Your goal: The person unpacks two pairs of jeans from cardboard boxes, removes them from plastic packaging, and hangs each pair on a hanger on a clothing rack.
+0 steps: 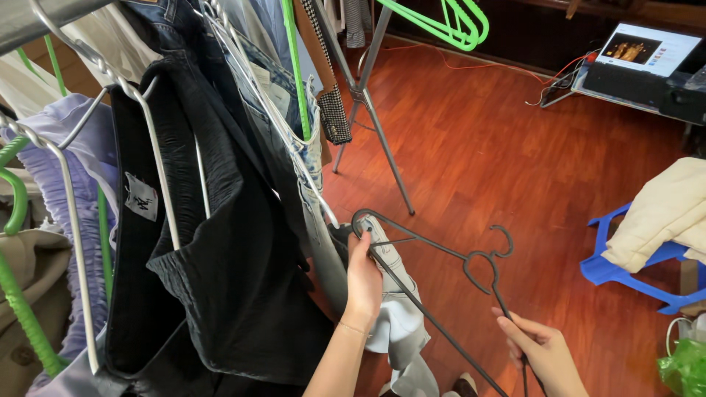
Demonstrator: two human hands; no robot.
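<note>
My left hand (363, 283) grips the rounded end of a dark grey plastic hanger (434, 250) and presses against pale denim jeans (393, 309) hanging from the rack. My right hand (540, 349) holds the other end of the same hanger, low at the right. The hanger's hook (500, 242) points up over the floor. A black garment (220, 250) on a metal wire hanger (158, 147) hangs just left of my left hand.
A lilac ruffled garment (66, 191) and green hangers (22, 309) hang at far left. The metal rack legs (386, 147) stand on a red wooden floor (500, 147). A blue plastic stool (632, 268) carries cream cloth (662, 213). A laptop (636, 62) sits at top right.
</note>
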